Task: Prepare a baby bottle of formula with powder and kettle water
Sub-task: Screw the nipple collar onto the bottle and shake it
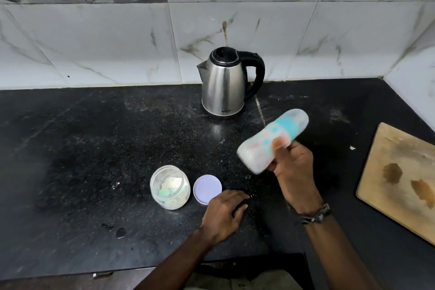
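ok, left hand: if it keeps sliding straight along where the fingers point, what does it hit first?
Nothing close. The left hand lies flat on the counter, fingers aimed up and right, past the lid. That line looks bare until below the raised bottle in the right hand; depth there is unclear.

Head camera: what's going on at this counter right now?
A person's right hand holds a capped baby bottle tilted above the black counter; it is motion-blurred, probably mid-shake. The left hand rests on the counter beside a loose purple lid. The powder jar stands open. The kettle sits at the back, lid shut.
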The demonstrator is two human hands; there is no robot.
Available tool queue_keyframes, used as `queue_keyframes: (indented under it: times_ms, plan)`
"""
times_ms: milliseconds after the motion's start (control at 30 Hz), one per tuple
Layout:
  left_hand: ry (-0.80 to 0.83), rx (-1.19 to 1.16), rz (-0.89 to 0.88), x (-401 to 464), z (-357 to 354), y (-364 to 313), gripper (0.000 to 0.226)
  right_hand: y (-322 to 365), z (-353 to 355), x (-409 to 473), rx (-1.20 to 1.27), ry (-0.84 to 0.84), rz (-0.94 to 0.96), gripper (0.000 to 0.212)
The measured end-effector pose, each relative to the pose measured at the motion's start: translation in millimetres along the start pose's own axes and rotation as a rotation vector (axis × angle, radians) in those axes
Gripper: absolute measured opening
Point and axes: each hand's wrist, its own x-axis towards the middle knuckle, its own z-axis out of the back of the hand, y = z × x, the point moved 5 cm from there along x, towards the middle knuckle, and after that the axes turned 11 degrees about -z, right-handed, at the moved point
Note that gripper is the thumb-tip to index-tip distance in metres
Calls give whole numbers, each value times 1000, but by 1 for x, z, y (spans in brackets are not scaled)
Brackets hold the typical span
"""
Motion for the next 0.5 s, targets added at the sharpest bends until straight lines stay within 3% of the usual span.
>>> queue_keyframes:
  times_ms: [67, 167, 267, 400, 500]
  plan:
    - [0, -8, -7, 0, 0, 1, 24, -2, 0, -2, 26, 34, -10, 78]
    - [-3, 2, -12, 2, 0, 0, 23, -8, 3, -4, 224, 79, -72, 63]
    - [-9, -1, -8, 1, 1, 0, 24, -11, 4, -5, -34, 44, -52, 73]
    - [-4, 2, -21, 2, 1, 0, 23, -11, 3, -9, 232, 112, -78, 69]
    - [-9, -1, -12, 1, 1, -1, 23, -13, 4, -7, 31, 66, -59, 72]
